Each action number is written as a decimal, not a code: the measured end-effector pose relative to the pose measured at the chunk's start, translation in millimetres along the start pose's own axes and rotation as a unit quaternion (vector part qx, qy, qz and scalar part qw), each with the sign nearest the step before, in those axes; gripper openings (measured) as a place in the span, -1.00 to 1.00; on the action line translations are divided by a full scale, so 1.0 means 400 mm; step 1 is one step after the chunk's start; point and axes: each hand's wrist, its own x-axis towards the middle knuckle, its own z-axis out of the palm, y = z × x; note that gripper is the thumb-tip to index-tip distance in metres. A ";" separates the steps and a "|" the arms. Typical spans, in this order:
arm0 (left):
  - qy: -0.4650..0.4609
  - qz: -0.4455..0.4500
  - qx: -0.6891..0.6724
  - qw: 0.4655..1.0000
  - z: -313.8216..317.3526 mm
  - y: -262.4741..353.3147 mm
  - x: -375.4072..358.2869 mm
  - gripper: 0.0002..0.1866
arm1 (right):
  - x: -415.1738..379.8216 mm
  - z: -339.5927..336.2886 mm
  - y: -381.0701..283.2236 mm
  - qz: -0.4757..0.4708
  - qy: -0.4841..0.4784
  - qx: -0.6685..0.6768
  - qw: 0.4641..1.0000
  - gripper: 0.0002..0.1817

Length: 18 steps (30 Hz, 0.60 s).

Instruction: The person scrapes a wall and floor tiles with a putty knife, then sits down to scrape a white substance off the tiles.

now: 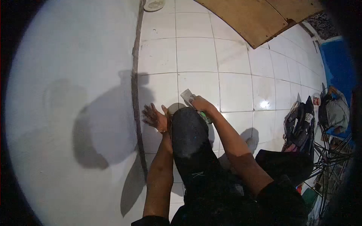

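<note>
My right hand [200, 105] is wrapped round a putty knife [186, 95] with a wide grey blade and a green handle end. Its blade points forward and left, close over the white tile floor [197, 54]. To the left, my left hand [155, 118] has its fingers spread and holds nothing. That hand is over the tiles near the foot of the white wall [75, 45], where a rough grey strip [136, 67] runs along the joint. My dark-clad knee [188, 130] comes up between the two hands.
A brown wooden board [245, 17] juts in at the top right. By the wall at the far end lies a round pale dish [154, 4]. Dark cloth items [299, 124], a grey bundle [336, 113] and thin black rods [326, 162] crowd the right side.
</note>
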 end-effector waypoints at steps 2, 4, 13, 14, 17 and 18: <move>-0.040 -0.028 -0.009 0.999 -0.013 0.008 0.005 -0.34 | 0.003 0.033 0.031 -0.032 0.022 -0.053 0.998 -0.56; -0.030 -0.023 -0.006 0.999 0.002 0.003 0.005 -0.34 | -0.044 0.115 0.097 -0.041 0.057 -0.047 0.996 -0.55; -0.076 -0.052 -0.055 0.994 -0.011 0.008 0.002 -0.35 | 0.037 0.198 0.152 -0.002 0.122 0.047 0.991 -0.55; -0.073 -0.048 -0.050 0.995 -0.007 0.006 0.000 -0.35 | 0.080 0.181 0.147 -0.008 0.110 0.017 0.994 -0.54; -0.074 -0.047 -0.046 0.995 -0.013 0.009 -0.001 -0.35 | 0.036 0.018 0.001 0.028 0.037 0.011 0.999 -0.47; -0.076 -0.050 -0.046 0.995 -0.016 0.011 0.001 -0.35 | -0.028 -0.044 -0.065 0.067 0.021 0.090 0.993 -0.45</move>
